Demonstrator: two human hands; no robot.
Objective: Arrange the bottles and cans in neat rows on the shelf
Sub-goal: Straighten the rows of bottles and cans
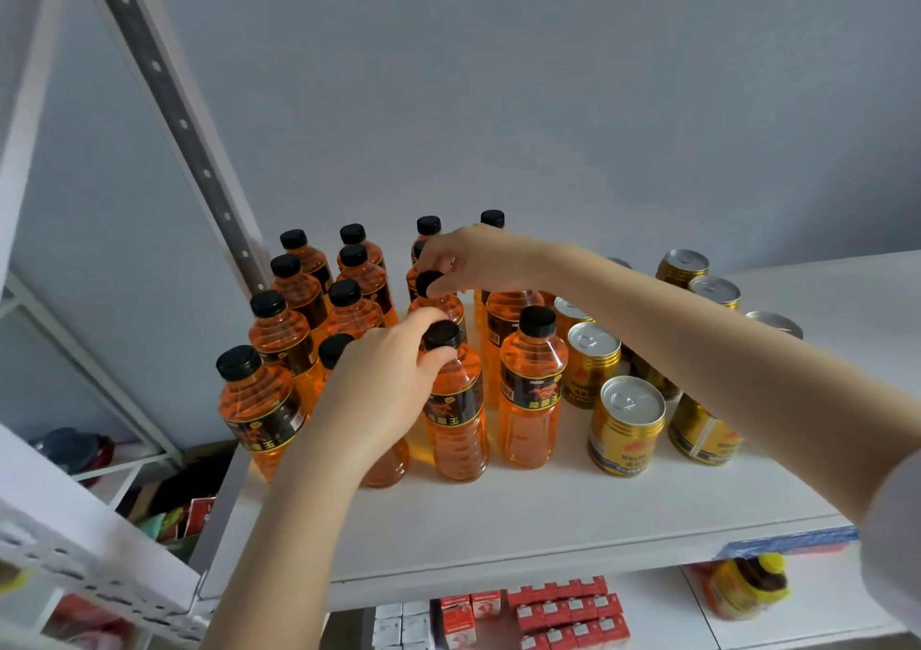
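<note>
On the near edge of the white shelf [498,525] there is free space, probably kept so that the front row can be pulled into line. Just behind this edge the left hand [379,390] is closed around the neck of a front bottle [456,415], with the thumb and fingers just under its black cap; I judge it is gripped there because the neck is the easiest part to reach between close neighbours. To the left of this hand stand the other orange bottles [259,400], upright and in files that go back to the wall, already rather regular. To the right, one bottle [531,390] stands a little apart from the group, and beside it the gold cans [625,425] stand loosely, not yet in clear rows. A little farther, the right hand [468,260] reaches over the cans and pinches the cap of a second bottle [431,295] directly behind the first one, so both hands work on the same file, perhaps to make it straight. The last bottles near the wall are not touched.
</note>
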